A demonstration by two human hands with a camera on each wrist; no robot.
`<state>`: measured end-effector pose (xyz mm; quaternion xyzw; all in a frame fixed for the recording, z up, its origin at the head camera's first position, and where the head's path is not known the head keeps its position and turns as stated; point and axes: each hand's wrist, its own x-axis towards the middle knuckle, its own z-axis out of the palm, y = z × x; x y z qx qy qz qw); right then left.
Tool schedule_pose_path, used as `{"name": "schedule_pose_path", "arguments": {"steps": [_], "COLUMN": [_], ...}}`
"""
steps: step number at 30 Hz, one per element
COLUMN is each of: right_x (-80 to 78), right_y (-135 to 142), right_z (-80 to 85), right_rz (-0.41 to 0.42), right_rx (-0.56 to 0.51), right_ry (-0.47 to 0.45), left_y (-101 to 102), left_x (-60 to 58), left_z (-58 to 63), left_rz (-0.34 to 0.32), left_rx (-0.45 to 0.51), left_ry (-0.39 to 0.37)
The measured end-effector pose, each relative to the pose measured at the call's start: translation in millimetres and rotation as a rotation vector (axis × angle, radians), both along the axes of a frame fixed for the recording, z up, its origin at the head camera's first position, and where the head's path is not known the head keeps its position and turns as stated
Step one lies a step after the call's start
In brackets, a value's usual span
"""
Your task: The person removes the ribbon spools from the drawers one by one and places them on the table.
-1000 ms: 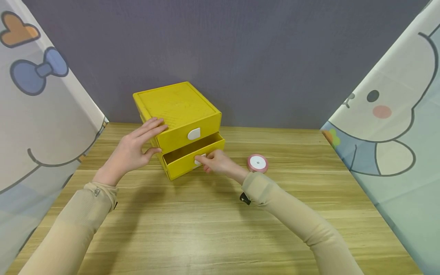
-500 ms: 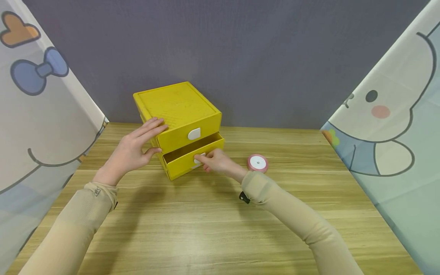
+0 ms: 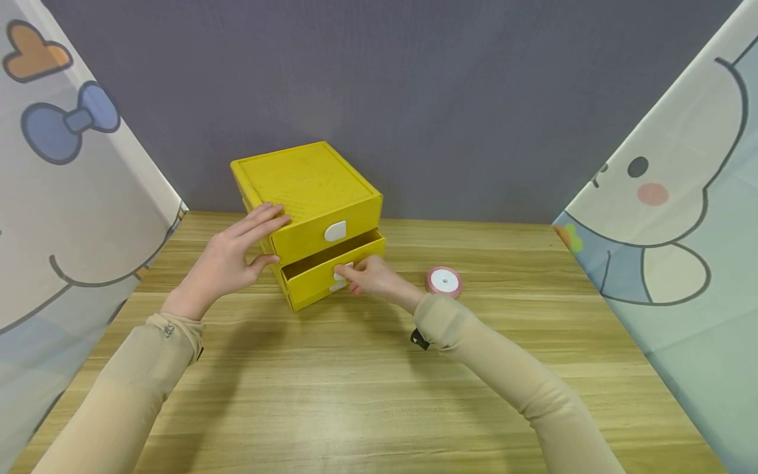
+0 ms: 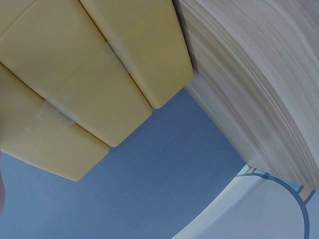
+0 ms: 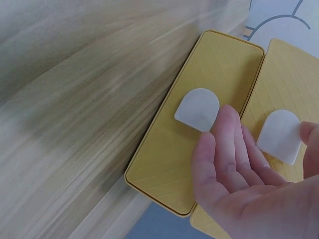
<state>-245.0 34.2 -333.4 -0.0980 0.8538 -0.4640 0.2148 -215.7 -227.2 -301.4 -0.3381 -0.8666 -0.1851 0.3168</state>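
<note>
A yellow drawer cabinet (image 3: 308,181) stands turned slightly on the table in the head view, with white tab handles on its fronts. Its middle drawer (image 3: 320,276) is pulled partway out, and only part of its inside shows. At that drawer's white handle (image 5: 280,137), my right hand (image 3: 376,276) pinches with thumb and fingers; the other fingers bend in front of the bottom drawer (image 5: 194,124). My left hand (image 3: 227,257) rests on the cabinet's front left corner, fingers extended over the top and thumb at the front edge. In the left wrist view the cabinet's side (image 4: 84,74) fills the upper left.
A pink ribbon spool with a white face (image 3: 444,281) lies on the wooden table (image 3: 331,395), right of the cabinet. A dark grey wall (image 3: 414,99) rises close behind. Printed cartoon cloths (image 3: 669,263) border the table on both sides.
The middle drawer has slid slightly inward, with my right hand moving along with it, and more of the bottom handle shows. My left hand stays on the cabinet.
</note>
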Motion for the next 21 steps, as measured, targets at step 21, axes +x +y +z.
{"name": "schedule_pose_path", "arguments": {"steps": [21], "right_x": [-6.5], "right_y": [-4.7], "right_z": [-0.7], "right_rz": [0.001], "right_rx": [0.021], "right_ry": [0.013], "left_y": [0.1], "left_x": [0.4], "left_z": [1.4], "left_rz": [0.002], "left_rx": [-0.005], "left_ry": [-0.015]}}
